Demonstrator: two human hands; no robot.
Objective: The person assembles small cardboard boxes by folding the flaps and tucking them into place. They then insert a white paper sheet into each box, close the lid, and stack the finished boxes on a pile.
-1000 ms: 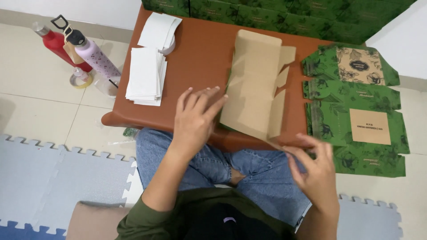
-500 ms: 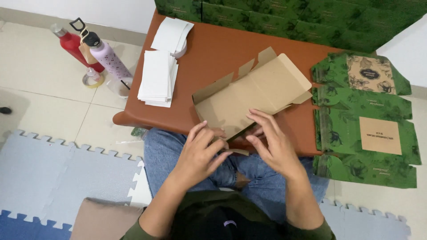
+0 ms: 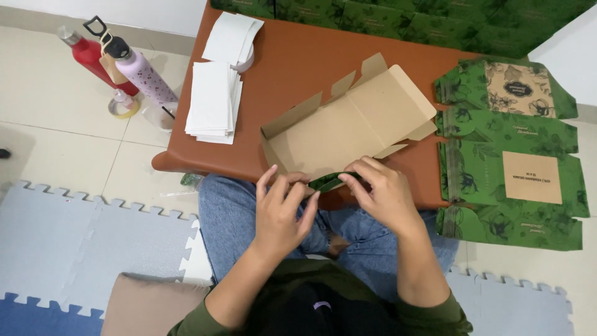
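Shifted since half a second ago, left hand (image 3: 283, 211) and right hand (image 3: 382, 196) now pinching the green near flap of the half-folded cardboard box (image 3: 348, 127) at the brown table (image 3: 298, 68) edge, white paper stack (image 3: 213, 102) left, flat green boxes (image 3: 507, 155) right.

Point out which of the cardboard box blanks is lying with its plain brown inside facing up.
The box blank on the brown table, at both hands; those stacked flat on the right show green print.
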